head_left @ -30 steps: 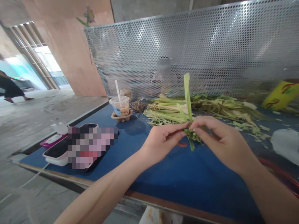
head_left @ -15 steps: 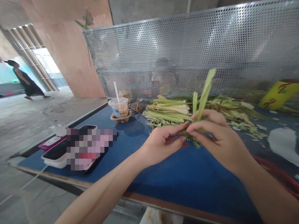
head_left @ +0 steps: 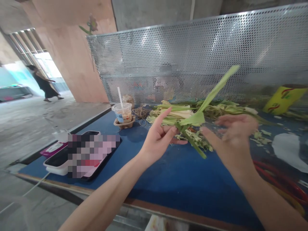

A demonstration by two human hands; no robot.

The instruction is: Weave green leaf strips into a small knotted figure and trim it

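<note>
My left hand (head_left: 160, 138) pinches a green leaf strip (head_left: 192, 121) between thumb and fingers, over the blue table (head_left: 168, 179). One long pale-green end of the strip rises to the upper right, and a darker piece hangs down to the right. My right hand (head_left: 233, 138), slightly blurred, is apart from the strip on its right side, fingers spread and holding nothing. Behind my left hand lies a bundle of pale-green stalks (head_left: 185, 107). Small shredded leaf bits (head_left: 198, 139) lie below the strip.
A plastic cup with a straw (head_left: 123, 114) stands in a cardboard holder at the left back. Nearer are a phone (head_left: 103, 154) and a white-rimmed case (head_left: 60, 157). Leaves, a yellow packet (head_left: 285, 99) and red handles (head_left: 281, 183) are at right. A person (head_left: 44, 83) walks far left.
My right hand has let go of the strip and moved right, its fingers opening. My left hand has shifted slightly left. The strip now leans further right. The walking person has moved right.
</note>
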